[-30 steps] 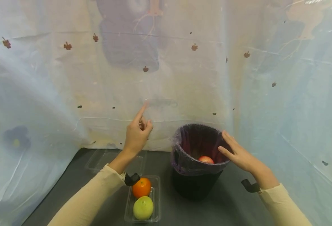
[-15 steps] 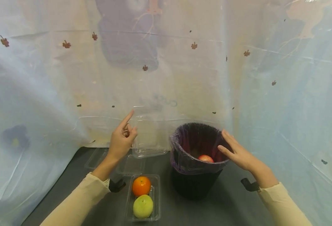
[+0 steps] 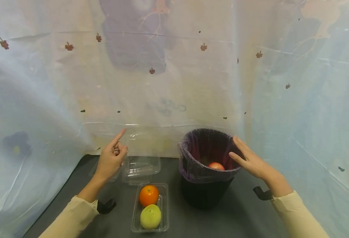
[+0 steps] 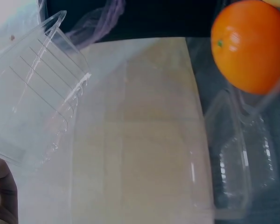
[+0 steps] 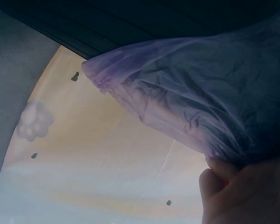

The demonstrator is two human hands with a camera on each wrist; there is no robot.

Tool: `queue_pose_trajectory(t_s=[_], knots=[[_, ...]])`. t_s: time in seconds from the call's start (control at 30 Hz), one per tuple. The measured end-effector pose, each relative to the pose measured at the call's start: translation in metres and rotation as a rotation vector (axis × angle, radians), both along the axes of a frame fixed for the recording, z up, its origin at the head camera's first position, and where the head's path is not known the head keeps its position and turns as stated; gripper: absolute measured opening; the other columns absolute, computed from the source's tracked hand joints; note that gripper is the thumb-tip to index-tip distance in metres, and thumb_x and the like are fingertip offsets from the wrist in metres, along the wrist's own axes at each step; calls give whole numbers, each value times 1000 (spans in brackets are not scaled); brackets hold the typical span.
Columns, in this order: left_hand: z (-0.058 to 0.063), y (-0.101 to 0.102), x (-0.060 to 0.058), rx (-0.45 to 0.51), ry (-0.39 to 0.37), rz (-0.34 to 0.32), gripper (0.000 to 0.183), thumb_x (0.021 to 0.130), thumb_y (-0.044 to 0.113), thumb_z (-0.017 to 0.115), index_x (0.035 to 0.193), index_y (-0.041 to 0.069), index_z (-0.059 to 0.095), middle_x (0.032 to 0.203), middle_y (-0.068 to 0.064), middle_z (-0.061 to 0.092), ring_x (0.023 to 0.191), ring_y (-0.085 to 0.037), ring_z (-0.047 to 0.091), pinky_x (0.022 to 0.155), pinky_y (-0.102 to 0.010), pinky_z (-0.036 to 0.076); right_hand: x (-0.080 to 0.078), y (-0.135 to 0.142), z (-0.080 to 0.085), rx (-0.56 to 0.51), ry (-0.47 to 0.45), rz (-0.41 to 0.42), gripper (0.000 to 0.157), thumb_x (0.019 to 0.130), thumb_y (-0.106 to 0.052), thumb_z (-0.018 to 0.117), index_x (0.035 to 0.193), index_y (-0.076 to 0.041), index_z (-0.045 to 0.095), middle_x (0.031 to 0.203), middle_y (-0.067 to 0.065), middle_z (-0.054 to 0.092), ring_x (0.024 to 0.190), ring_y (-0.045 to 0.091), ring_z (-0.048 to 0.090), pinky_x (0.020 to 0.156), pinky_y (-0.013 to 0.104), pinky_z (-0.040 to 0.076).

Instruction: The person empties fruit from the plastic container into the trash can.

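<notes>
My left hand (image 3: 110,160) holds a clear plastic container (image 3: 143,167) by its edge, its index finger pointing away. Ribbed walls of this container (image 4: 37,88) show beside the fingers in the left wrist view. My right hand (image 3: 250,162) grips the rim of a black trash bin (image 3: 204,191) on its right side. In the right wrist view its fingers (image 5: 214,182) curl against the purple bin liner (image 5: 177,98). A red round fruit (image 3: 216,166) lies inside the bin, partly hidden by the front rim.
A clear tray (image 3: 165,211) in front of the bin bears an orange (image 3: 149,195) and a yellow-green round fruit (image 3: 150,217). More clear plastic lies behind the left hand on the dark table (image 3: 115,215). A printed plastic curtain (image 3: 174,82) encloses the back and sides.
My left hand has moved left and down, bringing the clear container down from in front of the curtain to just above the table's back left. The right hand stays on the bin's rim.
</notes>
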State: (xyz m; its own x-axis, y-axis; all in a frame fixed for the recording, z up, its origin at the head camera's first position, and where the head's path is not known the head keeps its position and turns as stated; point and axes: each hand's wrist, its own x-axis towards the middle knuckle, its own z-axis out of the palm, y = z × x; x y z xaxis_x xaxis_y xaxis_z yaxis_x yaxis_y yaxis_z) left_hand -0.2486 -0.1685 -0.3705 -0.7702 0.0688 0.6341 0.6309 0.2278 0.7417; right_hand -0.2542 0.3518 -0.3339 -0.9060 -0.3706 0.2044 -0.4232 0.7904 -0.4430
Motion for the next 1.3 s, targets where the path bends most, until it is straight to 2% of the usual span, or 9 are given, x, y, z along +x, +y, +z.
queue_pose_trajectory(t_s=[0.2,0.43,0.7,0.83,1.03,1.2,1.3], knots=[[-12,-18,8,-43,-23,13,65,99,2,58,157,20,35,67,-10,47,42,-15,47,38,-27,43,2,-1,2,4,-1,-6,78,104,-43,51,162,-14,9,168,10,3,153,36,1,113,70,13],[-29,-36,18,-112,-54,61,62,99,3,59,156,11,35,66,-10,49,40,-14,48,37,-28,41,2,0,1,-16,-5,4,77,104,-41,50,162,-14,8,168,11,2,153,37,1,112,71,12],[-45,-56,29,-160,-94,84,63,98,0,60,156,9,36,65,-6,48,41,-14,47,38,-28,38,2,-1,2,-4,-4,-4,78,104,-43,51,163,-16,8,168,9,2,153,36,1,113,70,12],[-60,-69,29,-184,-106,99,64,98,-1,61,156,8,36,65,-5,47,42,-13,47,38,-28,38,2,-1,1,-3,-4,-3,78,103,-43,51,163,-15,8,168,10,3,153,36,1,113,70,13],[-84,-88,24,-220,-141,131,65,98,5,63,156,14,36,66,-1,48,42,-13,48,41,-27,42,1,-2,-1,-3,7,-4,78,103,-43,51,162,-15,10,168,10,4,153,36,3,113,70,13],[-92,-99,26,-250,-190,166,62,99,13,63,156,15,38,67,-1,49,42,-14,50,41,-28,42,0,-1,-3,-13,8,-12,78,103,-43,51,163,-16,9,168,8,3,153,37,3,113,70,13],[-95,-104,29,-272,-212,175,60,100,15,63,155,12,39,67,-1,50,42,-15,50,40,-28,41,-1,0,-3,-12,8,-12,78,103,-43,51,163,-14,9,168,8,3,153,38,4,112,71,14]])
